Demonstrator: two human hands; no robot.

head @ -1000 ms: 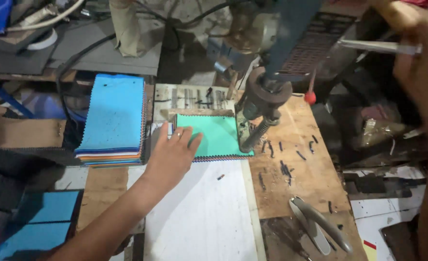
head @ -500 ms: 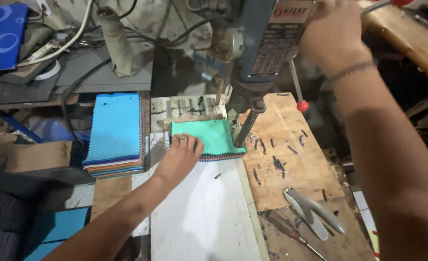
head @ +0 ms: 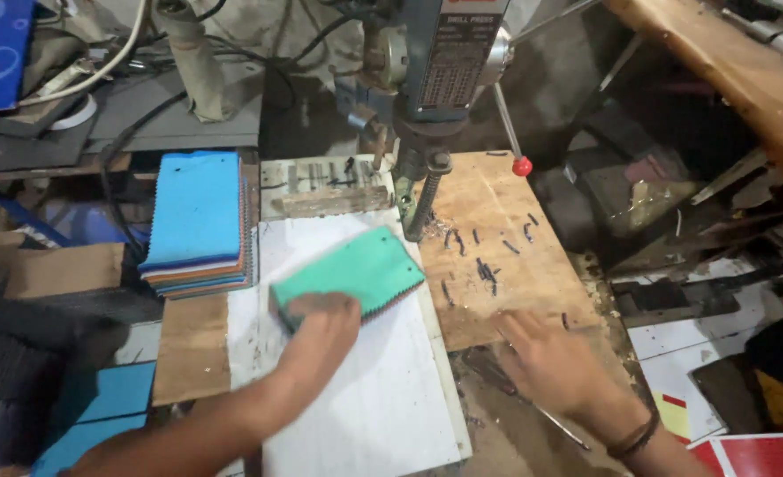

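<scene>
Hands first: the left hand (head: pixel 316 331) grips the near corner of a teal swatch stack (head: pixel 356 272) lying askew on the white board (head: pixel 365 389), fingers closed over its edge. The right hand (head: pixel 550 362) rests flat on the wooden table (head: pixel 488 221), fingers spread and holding nothing. Farther off stand the drill press (head: pixel 435 79) and a blue-topped swatch pile (head: pixel 199 221).

A workshop — drill press (head: pixel 440 62), scarred wooden bench (head: pixel 497 256).
</scene>
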